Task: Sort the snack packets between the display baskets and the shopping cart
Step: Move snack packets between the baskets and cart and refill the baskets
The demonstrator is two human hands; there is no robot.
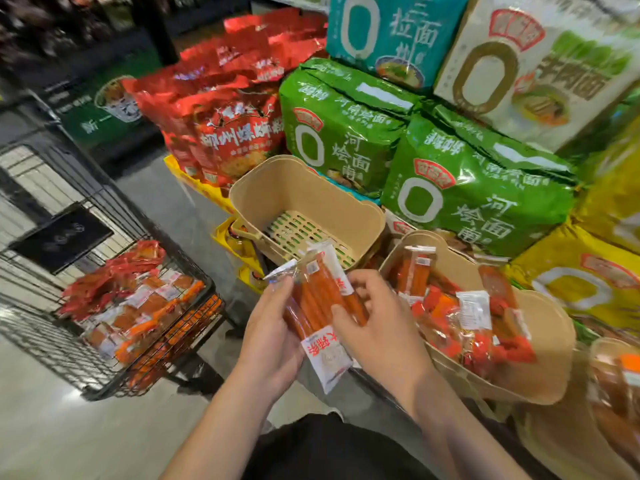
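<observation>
Both hands, left hand (273, 327) and right hand (377, 323), grip a bunch of snack packets (318, 303) just before the empty basket (346, 216). Best square the bunch first, then lower it flat inside; the shopping cart (145, 317) stands left.

Grey polished floor (69, 438) reflecting light; green noodle multipacks (346, 133) stacked beside red bags (225, 133); dark shelving (52, 29) behind, blurred.

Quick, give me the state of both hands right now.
Left hand: holding the snack packets from the left.
Right hand: fingers curled round the same packets.
</observation>
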